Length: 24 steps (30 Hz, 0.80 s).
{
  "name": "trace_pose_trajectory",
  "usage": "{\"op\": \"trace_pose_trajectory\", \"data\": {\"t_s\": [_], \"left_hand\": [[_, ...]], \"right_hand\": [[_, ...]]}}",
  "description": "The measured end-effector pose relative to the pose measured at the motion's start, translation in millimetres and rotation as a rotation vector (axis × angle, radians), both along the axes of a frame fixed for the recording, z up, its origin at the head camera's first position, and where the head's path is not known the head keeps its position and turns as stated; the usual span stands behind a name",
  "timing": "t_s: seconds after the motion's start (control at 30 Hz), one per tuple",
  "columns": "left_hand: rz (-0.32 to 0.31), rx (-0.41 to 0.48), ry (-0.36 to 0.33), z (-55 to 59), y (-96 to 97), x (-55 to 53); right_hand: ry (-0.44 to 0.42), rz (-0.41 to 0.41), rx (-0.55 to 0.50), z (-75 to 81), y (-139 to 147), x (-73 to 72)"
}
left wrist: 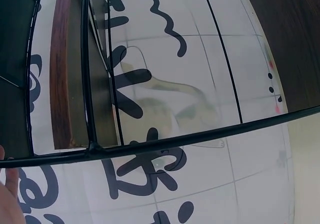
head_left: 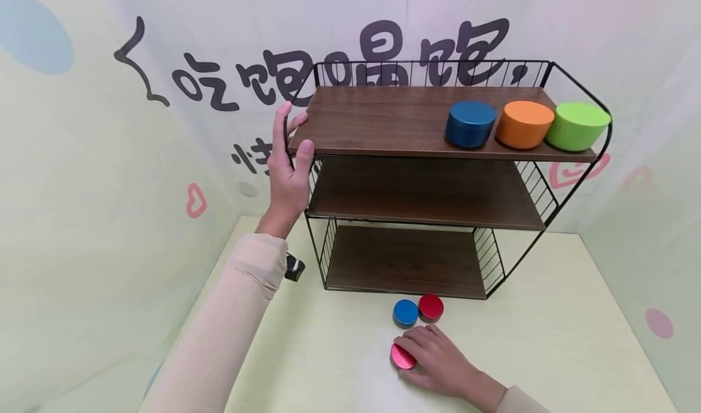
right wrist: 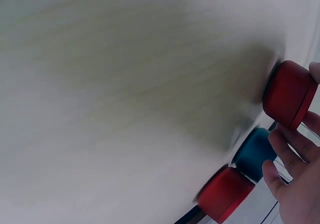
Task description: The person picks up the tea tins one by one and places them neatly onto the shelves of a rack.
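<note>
My left hand (head_left: 290, 179) grips the upper left side of a three-tier shelf rack (head_left: 383, 121), its thumb at the front edge of the top board. In the left wrist view, fingertips (left wrist: 10, 184) show beside the black metal frame (left wrist: 165, 143). Down on the table, my right hand (head_left: 438, 361) holds a round pinkish-red tin (head_left: 402, 357) between thumb and fingers; the right wrist view shows its side (right wrist: 287, 94). Just beyond that hand stand a blue tin (head_left: 406, 312) and a second red tin (head_left: 431, 307), close together before the rack.
On the top board's right side, a dark blue tin (head_left: 471, 124), an orange tin (head_left: 524, 124) and a green tin (head_left: 578, 126) stand in a row. A small black object (head_left: 294, 267) lies left of the rack. Printed cloth walls (head_left: 109, 249) surround the pale table (head_left: 306, 352).
</note>
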State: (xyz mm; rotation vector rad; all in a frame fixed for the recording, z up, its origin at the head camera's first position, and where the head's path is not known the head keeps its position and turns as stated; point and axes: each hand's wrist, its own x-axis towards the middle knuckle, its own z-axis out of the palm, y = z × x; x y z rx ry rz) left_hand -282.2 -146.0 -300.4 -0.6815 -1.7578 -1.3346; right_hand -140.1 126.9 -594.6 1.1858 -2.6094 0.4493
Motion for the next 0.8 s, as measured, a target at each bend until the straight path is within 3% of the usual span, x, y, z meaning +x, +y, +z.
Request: {"op": "trace_pose_trajectory", "data": {"t_s": [0.27,0.8], "left_hand": [[-0.002,-0.008,0.007,0.7,-0.9,0.1],[-0.004,-0.017,0.008,1.2,-2.3,0.9]], "right_hand": [[-0.060,0.042,0.045,8.2,-7,-3.8],[0.046,0.122,0.097,33.2,-1,-12.0]]}}
